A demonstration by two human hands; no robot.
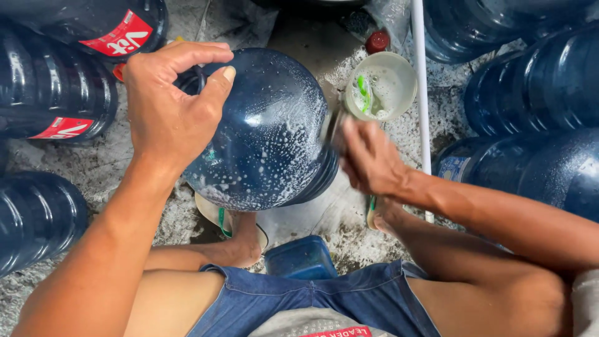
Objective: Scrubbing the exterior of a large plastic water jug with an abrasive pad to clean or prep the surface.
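Note:
A large dark blue water jug (268,134) lies tilted on the wet floor between my knees, its side streaked with soap foam. My left hand (168,103) grips the jug's neck end at the upper left, thumb pressed on the shoulder. My right hand (368,156) is blurred against the jug's right side, fingers closed on a small scrubber that is mostly hidden. A pale round bowl (382,84) of soapy water with a green item in it sits just above my right hand.
More blue jugs lie at the left (43,93) and stand at the right (530,93). A white pipe (422,93) runs down beside the bowl. A small blue box (302,257) sits by my feet. A red cap (377,41) lies at the top.

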